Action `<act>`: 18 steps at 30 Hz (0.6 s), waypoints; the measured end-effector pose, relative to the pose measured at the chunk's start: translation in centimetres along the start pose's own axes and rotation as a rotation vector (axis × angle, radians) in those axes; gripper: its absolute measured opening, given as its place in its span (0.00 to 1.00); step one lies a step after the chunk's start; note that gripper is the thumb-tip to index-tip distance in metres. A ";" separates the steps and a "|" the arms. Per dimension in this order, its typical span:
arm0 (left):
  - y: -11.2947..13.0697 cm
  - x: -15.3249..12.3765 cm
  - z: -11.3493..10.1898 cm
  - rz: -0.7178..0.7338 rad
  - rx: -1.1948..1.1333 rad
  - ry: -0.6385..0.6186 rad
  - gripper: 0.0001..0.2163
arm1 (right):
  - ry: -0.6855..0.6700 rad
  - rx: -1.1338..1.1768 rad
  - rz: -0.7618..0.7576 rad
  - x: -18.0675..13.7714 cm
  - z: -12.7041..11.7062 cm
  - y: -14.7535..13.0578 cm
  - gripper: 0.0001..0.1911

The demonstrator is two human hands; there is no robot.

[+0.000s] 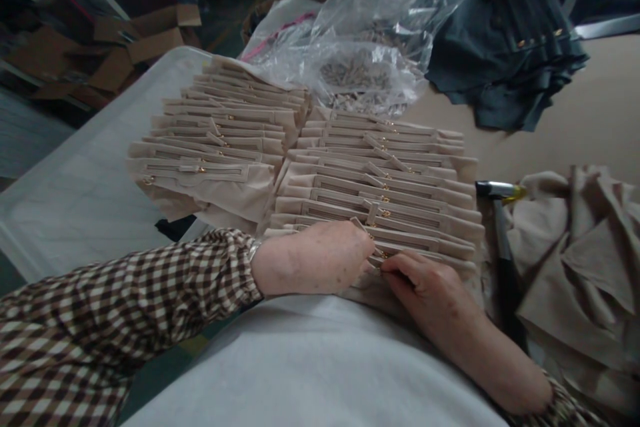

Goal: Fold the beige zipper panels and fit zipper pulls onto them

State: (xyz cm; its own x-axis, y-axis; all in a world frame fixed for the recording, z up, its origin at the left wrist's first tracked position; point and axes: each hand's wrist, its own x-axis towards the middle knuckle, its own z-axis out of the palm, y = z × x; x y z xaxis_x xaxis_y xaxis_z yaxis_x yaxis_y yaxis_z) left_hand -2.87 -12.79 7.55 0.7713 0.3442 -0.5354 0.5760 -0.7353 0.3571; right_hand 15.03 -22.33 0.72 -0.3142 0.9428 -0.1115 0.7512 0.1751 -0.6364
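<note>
My left hand (325, 257) is closed at the front of a row of beige zippered fabric pieces (380, 193). Its fingertips pinch near a small gold zipper pull on the nearest piece. From the right, my right hand (425, 280) meets it, thumb and finger pinched at the same zipper pull (383, 255). What exactly sits between the fingertips is partly hidden. The pieces overlap in rows, each with a zipper and a gold slider, several with beige tabs hanging from them. A second overlapping stack (215, 140) lies to the left.
Behind the rows, a clear plastic bag (370, 67) holds many small beige tabs. Dark zippered fabric pieces (510, 47) lie at the back right. A hammer (503, 227) rests beside crumpled beige fabric (585, 267) on the right. Cardboard boxes (115, 47) stand at the far left.
</note>
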 end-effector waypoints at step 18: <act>-3.9 -0.8 -0.9 -0.033 -0.089 0.274 0.08 | 0.006 -0.071 -0.055 0.7 1.5 1.4 0.10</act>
State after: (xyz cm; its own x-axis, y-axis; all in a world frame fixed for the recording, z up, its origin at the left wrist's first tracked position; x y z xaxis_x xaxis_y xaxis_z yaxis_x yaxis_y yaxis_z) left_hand -5.46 -9.70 7.26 0.7893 0.5205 -0.3257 0.6140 -0.6713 0.4151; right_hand 15.00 -21.82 -1.36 -0.3527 0.9329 -0.0728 0.7723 0.2463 -0.5856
